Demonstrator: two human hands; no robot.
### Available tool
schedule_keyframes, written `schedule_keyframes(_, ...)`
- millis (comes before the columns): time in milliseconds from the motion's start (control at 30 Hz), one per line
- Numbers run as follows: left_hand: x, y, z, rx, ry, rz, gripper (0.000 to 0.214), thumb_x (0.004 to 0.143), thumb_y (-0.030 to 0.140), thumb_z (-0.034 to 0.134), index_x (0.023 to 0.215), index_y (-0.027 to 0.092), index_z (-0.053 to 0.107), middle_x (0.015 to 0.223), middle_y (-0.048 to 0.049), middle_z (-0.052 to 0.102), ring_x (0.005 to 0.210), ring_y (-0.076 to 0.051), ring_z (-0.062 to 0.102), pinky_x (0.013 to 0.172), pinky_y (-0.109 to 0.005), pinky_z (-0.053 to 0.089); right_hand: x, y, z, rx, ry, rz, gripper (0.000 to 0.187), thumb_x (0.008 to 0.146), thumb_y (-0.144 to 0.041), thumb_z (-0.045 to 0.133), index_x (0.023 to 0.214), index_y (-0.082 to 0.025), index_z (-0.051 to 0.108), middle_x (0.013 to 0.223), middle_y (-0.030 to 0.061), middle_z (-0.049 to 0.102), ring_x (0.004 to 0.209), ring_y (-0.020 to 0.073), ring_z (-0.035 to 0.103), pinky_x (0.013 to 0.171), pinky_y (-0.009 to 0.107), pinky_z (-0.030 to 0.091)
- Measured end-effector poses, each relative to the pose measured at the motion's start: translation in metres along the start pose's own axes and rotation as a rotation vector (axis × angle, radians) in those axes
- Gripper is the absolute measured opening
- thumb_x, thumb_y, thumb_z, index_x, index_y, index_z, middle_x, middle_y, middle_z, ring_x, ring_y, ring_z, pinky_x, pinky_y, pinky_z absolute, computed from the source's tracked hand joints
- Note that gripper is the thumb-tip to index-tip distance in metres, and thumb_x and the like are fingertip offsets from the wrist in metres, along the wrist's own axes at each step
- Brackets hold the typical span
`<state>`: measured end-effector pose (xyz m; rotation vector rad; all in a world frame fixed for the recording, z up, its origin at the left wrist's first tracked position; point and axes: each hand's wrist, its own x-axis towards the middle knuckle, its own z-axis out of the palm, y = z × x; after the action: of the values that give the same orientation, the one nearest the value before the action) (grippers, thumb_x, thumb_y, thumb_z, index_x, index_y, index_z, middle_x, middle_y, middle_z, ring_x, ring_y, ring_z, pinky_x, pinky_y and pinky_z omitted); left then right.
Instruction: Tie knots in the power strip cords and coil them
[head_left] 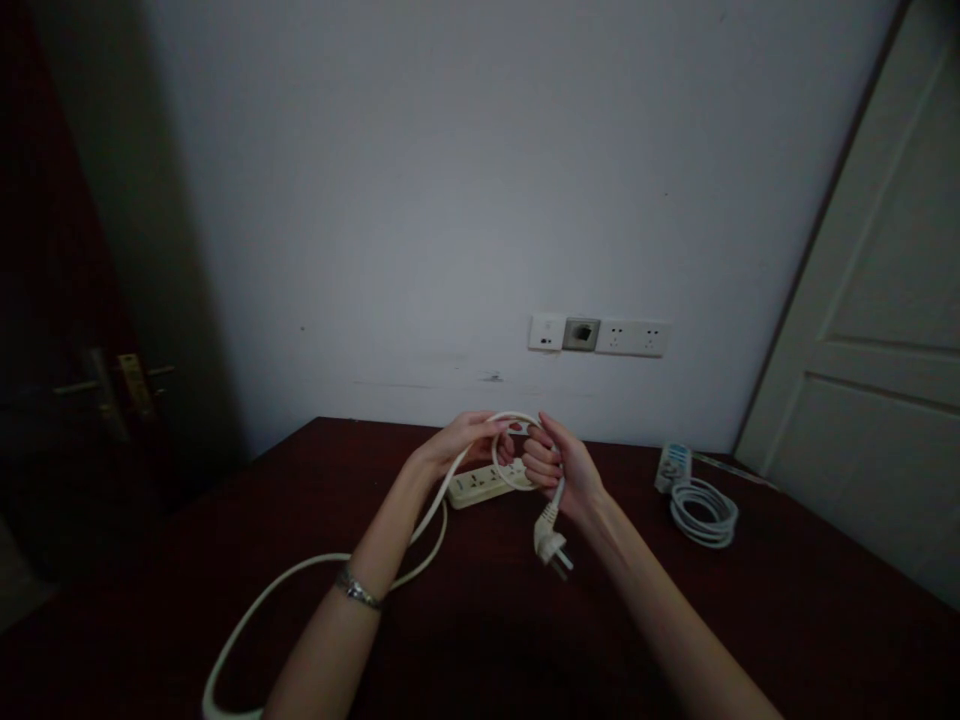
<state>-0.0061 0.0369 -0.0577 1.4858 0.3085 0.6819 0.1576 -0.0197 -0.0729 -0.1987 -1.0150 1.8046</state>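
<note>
A white power cord (pixel 435 503) runs up from the table into my two raised hands, where it bends into a small loop. My left hand (pixel 474 440) is closed on the cord at the loop's upper left. On the other side my right hand (pixel 553 463) grips the loop, and the cord's plug (pixel 551 542) dangles below it with its prongs pointing down. Behind the hands lies a white power strip (pixel 480 486), partly hidden by them. The rest of the cord sweeps in a wide curve to the left, passing behind my left forearm.
On the right of the dark red table (pixel 615 600) sits a second power strip (pixel 673 466) with its coiled cord (pixel 703 513). Wall sockets (pixel 632 338) are set above the table's back edge. A pale door (pixel 885 330) stands at right, a door handle (pixel 135 382) at left.
</note>
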Motion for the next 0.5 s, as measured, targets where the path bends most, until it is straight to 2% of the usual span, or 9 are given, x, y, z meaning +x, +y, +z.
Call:
schedule_keyframes(67, -0.006, 0.004, -0.006, 0.061, -0.037, -0.033, 0.037, 0.075, 0.031, 0.065, 0.103, 0.009, 0.056, 0.082, -0.0094, 0.065, 0.073, -0.015, 0.063, 0.07, -0.028, 0.048, -0.003, -0.005, 0.001, 0.034, 0.013, -0.011, 0.041, 0.084, -0.036, 0.054, 0.056, -0.019, 0.028, 0.041, -0.0114, 0.016, 0.034, 0.0032, 0.005, 0.028, 0.011, 0.015)
schedule_keyframes(167, -0.013, 0.007, -0.012, 0.172, -0.037, -0.122, 0.04, 0.074, 0.036, 0.065, 0.103, 0.01, 0.055, 0.086, -0.0118, 0.066, 0.074, -0.017, 0.065, 0.063, -0.027, 0.048, -0.006, -0.014, -0.001, 0.099, 0.055, -0.032, 0.037, 0.084, -0.03, 0.053, 0.057, -0.019, 0.031, 0.041, -0.0116, 0.018, 0.033, 0.0031, 0.007, 0.028, 0.011, 0.014)
schedule_keyframes(233, -0.014, 0.007, -0.016, 0.265, -0.016, -0.179, 0.042, 0.074, 0.042, 0.063, 0.1, 0.01, 0.056, 0.081, -0.0109, 0.067, 0.062, -0.015, 0.064, 0.054, -0.024, 0.046, -0.007, -0.018, -0.005, 0.137, 0.078, -0.046, 0.034, 0.085, -0.028, 0.052, 0.058, -0.019, 0.033, 0.041, -0.0115, 0.02, 0.032, 0.0029, 0.01, 0.028, 0.012, 0.014)
schedule_keyframes(333, -0.013, 0.006, -0.022, 0.452, 0.048, -0.221, 0.042, 0.076, 0.048, 0.058, 0.093, 0.009, 0.059, 0.062, -0.0053, 0.064, 0.041, -0.01, 0.054, 0.041, -0.019, 0.036, -0.008, -0.021, -0.01, 0.206, 0.112, -0.064, 0.032, 0.086, -0.025, 0.049, 0.058, -0.019, 0.034, 0.041, -0.0114, 0.021, 0.031, 0.0025, 0.013, 0.028, 0.012, 0.012)
schedule_keyframes(400, -0.012, 0.004, -0.025, 0.565, 0.114, -0.211, 0.043, 0.078, 0.051, 0.054, 0.087, 0.009, 0.06, 0.05, -0.0002, 0.057, 0.034, -0.008, 0.047, 0.036, -0.018, 0.03, -0.008, -0.023, -0.013, 0.265, 0.142, -0.079, 0.032, 0.087, -0.023, 0.047, 0.058, -0.019, 0.034, 0.041, -0.0114, 0.02, 0.031, 0.0026, 0.013, 0.028, 0.012, 0.011)
schedule_keyframes(500, -0.008, 0.0, -0.027, 0.68, 0.231, -0.144, 0.045, 0.08, 0.054, 0.047, 0.082, 0.011, 0.061, 0.043, 0.0059, 0.044, 0.032, -0.006, 0.037, 0.036, -0.018, 0.027, -0.009, -0.027, -0.018, 0.336, 0.17, -0.109, 0.032, 0.088, -0.022, 0.044, 0.059, -0.02, 0.031, 0.042, -0.0116, 0.018, 0.031, 0.003, 0.014, 0.028, 0.013, 0.011)
